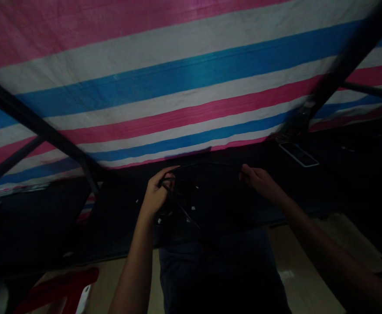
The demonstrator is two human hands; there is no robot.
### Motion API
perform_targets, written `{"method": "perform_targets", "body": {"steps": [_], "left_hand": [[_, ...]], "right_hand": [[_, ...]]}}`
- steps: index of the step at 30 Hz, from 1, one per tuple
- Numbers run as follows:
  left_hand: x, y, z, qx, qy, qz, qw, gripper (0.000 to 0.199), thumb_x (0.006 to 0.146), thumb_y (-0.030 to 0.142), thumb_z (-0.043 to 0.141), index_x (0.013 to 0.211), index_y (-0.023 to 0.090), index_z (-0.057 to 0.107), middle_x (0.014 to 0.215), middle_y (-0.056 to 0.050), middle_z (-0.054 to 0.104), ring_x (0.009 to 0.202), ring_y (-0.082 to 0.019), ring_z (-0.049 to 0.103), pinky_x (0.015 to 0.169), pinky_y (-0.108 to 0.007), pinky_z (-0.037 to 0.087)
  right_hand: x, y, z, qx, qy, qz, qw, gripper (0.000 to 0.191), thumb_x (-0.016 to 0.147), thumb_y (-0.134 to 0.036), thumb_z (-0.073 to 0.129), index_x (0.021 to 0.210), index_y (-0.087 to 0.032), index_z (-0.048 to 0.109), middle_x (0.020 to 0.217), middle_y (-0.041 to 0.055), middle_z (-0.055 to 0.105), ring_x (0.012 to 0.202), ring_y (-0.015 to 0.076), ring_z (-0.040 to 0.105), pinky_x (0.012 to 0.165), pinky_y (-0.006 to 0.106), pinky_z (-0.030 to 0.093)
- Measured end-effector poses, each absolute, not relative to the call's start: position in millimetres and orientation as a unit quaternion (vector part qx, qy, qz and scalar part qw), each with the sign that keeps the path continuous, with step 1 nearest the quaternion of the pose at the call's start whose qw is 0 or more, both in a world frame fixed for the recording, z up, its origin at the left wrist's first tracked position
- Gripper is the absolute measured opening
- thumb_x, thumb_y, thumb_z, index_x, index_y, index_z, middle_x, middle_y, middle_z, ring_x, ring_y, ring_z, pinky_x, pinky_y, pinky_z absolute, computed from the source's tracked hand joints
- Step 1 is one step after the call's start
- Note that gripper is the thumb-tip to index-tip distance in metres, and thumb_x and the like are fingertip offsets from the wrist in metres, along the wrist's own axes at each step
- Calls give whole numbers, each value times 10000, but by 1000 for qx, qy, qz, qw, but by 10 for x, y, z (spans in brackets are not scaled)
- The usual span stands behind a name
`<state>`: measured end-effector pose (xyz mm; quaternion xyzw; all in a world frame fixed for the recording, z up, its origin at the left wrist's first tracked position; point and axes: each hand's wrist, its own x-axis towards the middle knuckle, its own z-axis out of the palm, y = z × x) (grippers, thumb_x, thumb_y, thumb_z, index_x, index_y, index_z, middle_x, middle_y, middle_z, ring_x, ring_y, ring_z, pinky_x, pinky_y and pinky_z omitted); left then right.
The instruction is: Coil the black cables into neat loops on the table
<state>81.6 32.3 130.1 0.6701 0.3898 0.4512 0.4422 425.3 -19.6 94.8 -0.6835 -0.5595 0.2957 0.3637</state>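
While left grip [156, 192] holds black cable [207, 163] | it arches into right grip [255, 178]

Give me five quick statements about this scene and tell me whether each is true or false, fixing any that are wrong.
1. The left hand holds a dark strand. True.
2. The right hand is clear of the strand. False: its fingers grip the strand too.
3. A striped sheet is behind the table. True.
4. The sheet's stripes are only green and yellow. False: they are pink, white and blue.
5. The white bits on the table lie nearer the right hand than the left. False: they lie nearer the left.
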Motion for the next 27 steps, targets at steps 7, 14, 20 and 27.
{"method": "perform_targets", "body": {"steps": [7, 14, 20, 27], "left_hand": [[1015, 325, 983, 712, 354, 486, 361, 500, 991, 471, 485, 1445, 270, 550, 1026, -69, 661, 827, -167, 619, 695, -276, 522], [995, 365, 1071, 649, 332, 632, 265, 596, 991, 641, 406, 1396, 230, 553, 1224, -149, 686, 967, -239, 690, 758, -371, 581], [556, 418, 1240, 563, 463, 674, 122, 448, 1024, 495, 411, 826, 170, 648, 494, 50, 466, 446, -113, 459, 458, -232, 355], [99, 596, 1470, 535, 565, 626, -35, 400, 948, 380, 581, 605, 179, 620, 489, 26, 483, 479, -133, 444, 498, -298, 299]], "right_hand": [[3458, -501, 1737, -489, -734, 294, 368, 509, 1031, -486, 393, 739, -166, 660, 572, -22, 526, 516, 113, 487, 532, 242, 291], [3513, -276, 1957, -513, -762, 205, 339, 542, 1009, -470, 457, 550, -184, 479, 496, -31, 425, 470, 98, 429, 518, 273, 201], [4013, -248, 1840, -586, -701, 169, 369, 526, 985, -548, 481, 598, -194, 522, 519, -44, 392, 485, 104, 390, 497, 256, 248], [4549, -264, 1590, -621, -698, 241, 263, 544, 904, -671, 535, 659, -193, 616, 551, -20, 491, 520, 129, 447, 503, 253, 308]]}}
